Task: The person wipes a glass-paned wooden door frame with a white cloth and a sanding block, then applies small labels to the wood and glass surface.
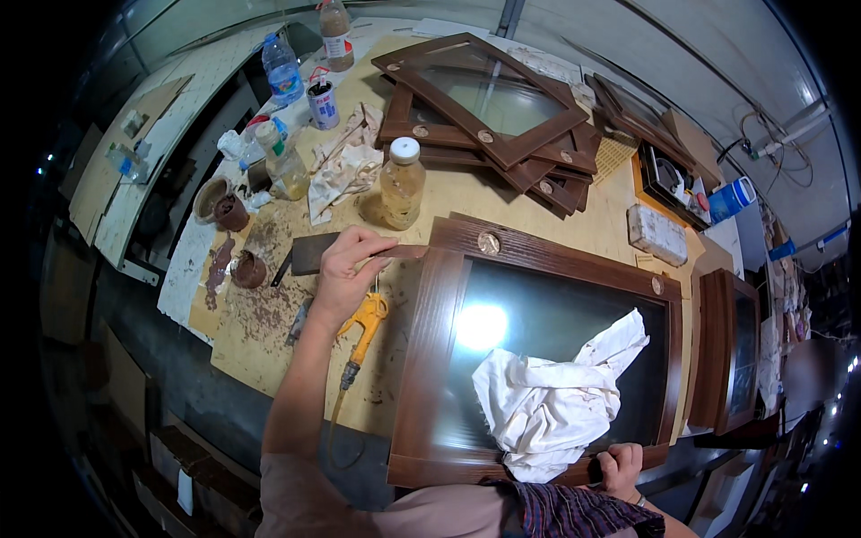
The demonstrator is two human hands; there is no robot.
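A brown wood-framed glass cabinet door (pixel 547 235) lies in front of me, a round pale-lined hole in its upper rail. My left hand (pixel 352 260) is closed in a pinch on a thin brown strip (pixel 408 252), whose end meets the door's upper left corner. Beside that hand lies a dark grey flat block (pixel 311 254); below it is a yellow air blow gun (pixel 366 318) with a hose. A crumpled white cloth (pixel 552 399) rests on the glass. At the lower rail my right hand (pixel 621 469) has curled fingers; whatever they hold is hidden.
Several more framed doors (pixel 484 99) are stacked at the back. A capped bottle of yellowish liquid (pixel 403 186), a stained rag (pixel 352 160) and brown putty tubs (pixel 248 269) stand left. A wrapped white block (pixel 656 235) and another door (pixel 725 350) are right.
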